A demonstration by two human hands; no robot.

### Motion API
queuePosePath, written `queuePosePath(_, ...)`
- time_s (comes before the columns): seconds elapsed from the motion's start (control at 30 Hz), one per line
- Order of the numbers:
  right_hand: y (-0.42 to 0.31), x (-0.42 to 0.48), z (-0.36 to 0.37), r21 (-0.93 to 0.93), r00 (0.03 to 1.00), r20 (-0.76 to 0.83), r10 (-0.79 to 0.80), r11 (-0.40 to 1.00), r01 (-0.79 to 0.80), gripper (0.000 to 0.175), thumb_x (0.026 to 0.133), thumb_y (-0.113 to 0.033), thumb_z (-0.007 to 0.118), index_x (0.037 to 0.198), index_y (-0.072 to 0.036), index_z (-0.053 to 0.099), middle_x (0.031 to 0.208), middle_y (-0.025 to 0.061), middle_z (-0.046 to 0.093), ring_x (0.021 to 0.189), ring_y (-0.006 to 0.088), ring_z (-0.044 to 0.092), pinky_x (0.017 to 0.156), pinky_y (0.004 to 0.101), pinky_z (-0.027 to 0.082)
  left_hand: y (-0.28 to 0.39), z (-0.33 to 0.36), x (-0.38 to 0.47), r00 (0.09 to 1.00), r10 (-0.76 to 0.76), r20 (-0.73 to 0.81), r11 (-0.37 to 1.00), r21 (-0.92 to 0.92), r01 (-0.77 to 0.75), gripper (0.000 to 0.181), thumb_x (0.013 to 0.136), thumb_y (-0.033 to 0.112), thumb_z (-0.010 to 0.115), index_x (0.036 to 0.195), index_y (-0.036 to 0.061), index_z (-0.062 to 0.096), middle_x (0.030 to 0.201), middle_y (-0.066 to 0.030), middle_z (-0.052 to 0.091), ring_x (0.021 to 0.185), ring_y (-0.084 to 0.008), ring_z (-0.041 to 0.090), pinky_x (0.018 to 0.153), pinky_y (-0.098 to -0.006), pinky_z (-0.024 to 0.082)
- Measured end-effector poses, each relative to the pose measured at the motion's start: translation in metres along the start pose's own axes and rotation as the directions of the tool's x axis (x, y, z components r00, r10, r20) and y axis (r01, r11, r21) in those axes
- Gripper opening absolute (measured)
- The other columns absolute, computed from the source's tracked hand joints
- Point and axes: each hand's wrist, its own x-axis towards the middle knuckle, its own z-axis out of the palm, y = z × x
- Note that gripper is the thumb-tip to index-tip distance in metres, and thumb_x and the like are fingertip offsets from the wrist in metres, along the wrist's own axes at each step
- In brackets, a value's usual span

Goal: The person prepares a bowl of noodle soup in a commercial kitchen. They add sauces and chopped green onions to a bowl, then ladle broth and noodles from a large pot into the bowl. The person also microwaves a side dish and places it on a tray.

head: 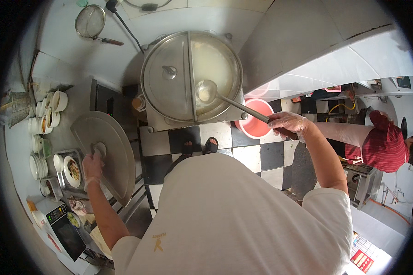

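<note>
A large round metal pot [239,74] stands before me, split by a middle divider. One half is covered by a half-moon metal lid [163,92] with a knob; the other shows pale, cloudy liquid [211,60]. My right hand [287,124], in a clear plastic glove, grips the handle of a metal ladle [205,92]. The ladle's bowl is over the uncovered half, near the divider, with pale liquid in it. To the left of the pot, my gloved left hand [94,165] holds a second half-moon lid [118,161] by its knob, tilted beside the counter.
On the left counter are stacked bowls [59,100], plates [38,167], a tray with a plate of food [72,171] and a microwave oven [67,230]. A pink tub [256,129] sits on the checkered floor. A strainer [90,21] hangs above left. A person in red [382,146] stands at right.
</note>
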Motion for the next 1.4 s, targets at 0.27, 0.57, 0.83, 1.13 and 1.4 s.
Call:
queuePosePath(0.27, -0.018, -0.006, -0.017, -0.052, 0.999, 0.004, 0.043, 0.998, -0.043, 0.030, 0.086, -0.018, 0.067, 0.111, -0.002, 0.063, 0.067, 0.0013, 0.058, 0.050, 0.0086, 0.051, 0.046, 0.0231, 0.042, -0.011, 0.006, -0.005, 1.000, 0.005, -0.014, 0.994, -0.106, -0.006, 0.032, 0.093, 0.034, 0.058, 0.091, 0.0019, 0.061, 0.071, -0.0040, 0.057, 0.054, -0.0136, 0.051, 0.049, -0.0297, 0.040)
queuePosePath(0.57, -0.017, 0.009, -0.039, -0.134, 0.998, 0.033, 0.048, 0.990, -0.043, 0.029, 0.085, -0.019, 0.067, 0.109, -0.005, 0.064, 0.067, -0.0001, 0.057, 0.051, 0.0077, 0.049, 0.047, 0.0220, 0.040, -0.009, 0.007, -0.022, 0.994, -0.073, -0.084, 0.993, -0.101, 0.064, 0.041, 0.090, 0.040, 0.058, 0.081, 0.0008, 0.058, 0.060, -0.0066, 0.054, 0.049, -0.0164, 0.050, 0.048, -0.0330, 0.039)
queuePosePath(0.83, -0.019, 0.010, -0.050, -0.188, 0.995, 0.043, 0.092, 0.979, -0.082, 0.022, 0.085, -0.018, 0.066, 0.103, -0.007, 0.064, 0.065, -0.0009, 0.056, 0.051, 0.0075, 0.049, 0.046, 0.0221, 0.039, -0.026, 0.006, -0.022, 0.989, -0.021, -0.148, 0.999, -0.049, 0.014, 0.040, 0.089, 0.039, 0.057, 0.081, 0.0000, 0.058, 0.062, -0.0076, 0.054, 0.057, -0.0179, 0.053, 0.054, -0.0351, 0.040)
queuePosePath(1.13, -0.016, 0.022, -0.063, -0.198, 0.993, 0.088, 0.075, 0.979, -0.056, 0.016, 0.085, -0.018, 0.065, 0.096, -0.007, 0.064, 0.065, -0.0006, 0.055, 0.050, 0.0081, 0.049, 0.044, 0.0222, 0.039, -0.012, 0.008, -0.037, 0.988, -0.099, -0.116, 0.968, -0.241, 0.069, 0.031, 0.090, 0.035, 0.057, 0.083, 0.0053, 0.057, 0.063, -0.0020, 0.052, 0.053, -0.0129, 0.050, 0.049, -0.0300, 0.037)
queuePosePath(1.4, -0.026, 0.019, -0.064, -0.221, 0.992, 0.098, 0.079, 0.974, -0.056, 0.016, 0.085, -0.018, 0.066, 0.095, -0.006, 0.065, 0.064, -0.0002, 0.056, 0.051, 0.0087, 0.050, 0.045, 0.0230, 0.040, -0.024, 0.008, -0.038, 0.987, -0.090, -0.135, 0.987, -0.147, 0.070, 0.031, 0.091, 0.035, 0.058, 0.083, 0.0058, 0.057, 0.061, -0.0021, 0.052, 0.050, -0.0123, 0.050, 0.045, -0.0301, 0.037)
